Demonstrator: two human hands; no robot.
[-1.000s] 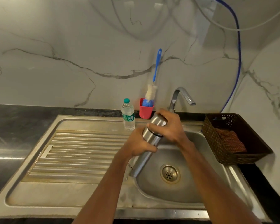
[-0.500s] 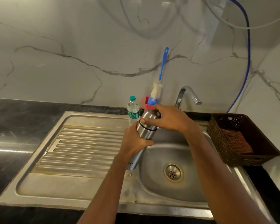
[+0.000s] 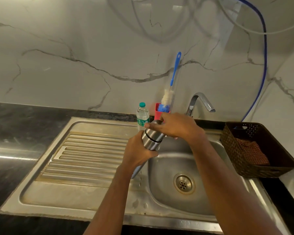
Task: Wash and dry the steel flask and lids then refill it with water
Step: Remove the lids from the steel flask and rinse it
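A steel flask (image 3: 152,140) is held tilted over the left rim of the sink bowl (image 3: 166,168), its top pointing up and away. My left hand (image 3: 136,152) grips the flask's body around the middle. My right hand (image 3: 174,125) wraps its fingers round the steel lid (image 3: 155,123) at the flask's top end. The flask's lower end shows below my left wrist. A blue-handled bottle brush (image 3: 172,82) stands in a red cup (image 3: 158,113) behind the flask.
A small plastic water bottle (image 3: 142,116) stands by the red cup. The chrome tap (image 3: 200,103) rises behind the bowl, with no water running. A brown woven basket (image 3: 255,148) with a cloth sits at the right. The ribbed drainboard (image 3: 85,155) lies to the left.
Both hands and the flask have risen a little and shifted back toward the wall. My right hand has turned on the lid.
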